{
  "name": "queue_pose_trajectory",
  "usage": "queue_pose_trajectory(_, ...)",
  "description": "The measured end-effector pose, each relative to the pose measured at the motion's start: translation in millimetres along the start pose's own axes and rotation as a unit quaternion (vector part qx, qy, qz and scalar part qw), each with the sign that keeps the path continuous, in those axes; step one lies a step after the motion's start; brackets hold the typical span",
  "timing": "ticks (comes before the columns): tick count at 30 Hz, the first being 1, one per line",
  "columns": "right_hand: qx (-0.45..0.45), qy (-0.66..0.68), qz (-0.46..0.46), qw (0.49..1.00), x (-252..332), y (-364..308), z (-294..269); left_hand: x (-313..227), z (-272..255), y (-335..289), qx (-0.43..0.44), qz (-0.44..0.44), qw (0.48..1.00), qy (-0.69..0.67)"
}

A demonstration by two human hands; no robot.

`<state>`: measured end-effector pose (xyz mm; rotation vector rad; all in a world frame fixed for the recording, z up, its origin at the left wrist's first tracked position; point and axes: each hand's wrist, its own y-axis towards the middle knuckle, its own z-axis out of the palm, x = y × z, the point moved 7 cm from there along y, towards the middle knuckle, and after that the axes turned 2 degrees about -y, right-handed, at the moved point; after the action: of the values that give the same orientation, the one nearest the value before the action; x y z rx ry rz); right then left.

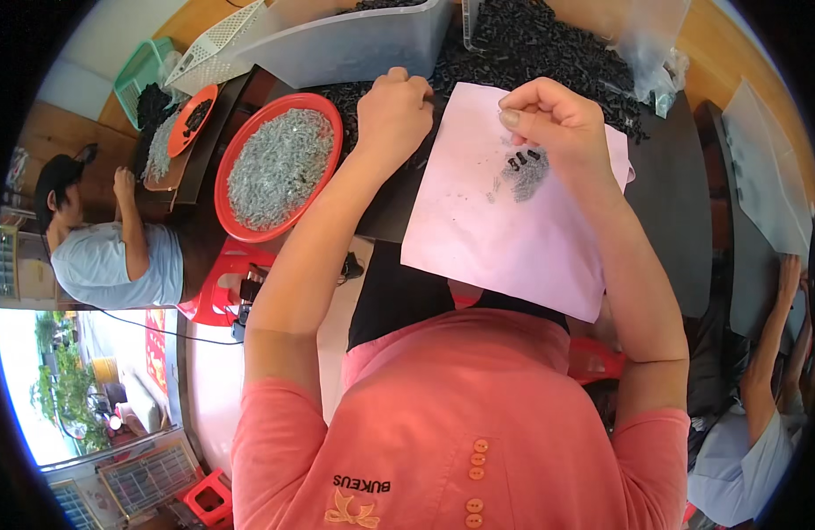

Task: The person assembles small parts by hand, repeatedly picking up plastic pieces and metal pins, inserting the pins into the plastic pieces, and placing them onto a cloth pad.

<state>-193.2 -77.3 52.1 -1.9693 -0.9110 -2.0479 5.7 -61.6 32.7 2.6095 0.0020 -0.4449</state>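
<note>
My left hand (395, 117) is closed, knuckles up, at the edge of a spread of small black plastic pieces (549, 44). Whatever its curled fingers hold is hidden. Over a pink cloth (478, 203) my right hand (562, 124) makes a pinch, thumb against fingers; anything between the tips is too small to name. Just below it on the cloth lies a little heap of clear pieces (525, 181) with a few black pieces (523, 160) on top. A round red tray (223, 205) full of small clear pieces (281, 168) stands left of my left forearm.
Behind my hands stands a translucent plastic bin (354, 44). The cloth hangs over the near edge of the dark table (668, 203). At the left, a co-worker (116, 256) sits near an orange plate (195, 115); another person's arm (772, 344) shows at the right.
</note>
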Motion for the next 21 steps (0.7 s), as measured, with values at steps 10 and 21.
queue_pose_trajectory(10,-0.021,0.012,-0.012,1.000,4.3,2.3,-8.7,-1.8,-0.2,1.3,-0.025,0.010,0.995,-0.093)
queue_pose_trajectory(21,-0.037,-0.134,-0.136,0.981,7.0,-3.8,6.2,-48.6,18.6,-46.3,0.110,-0.256,0.575,-0.769)
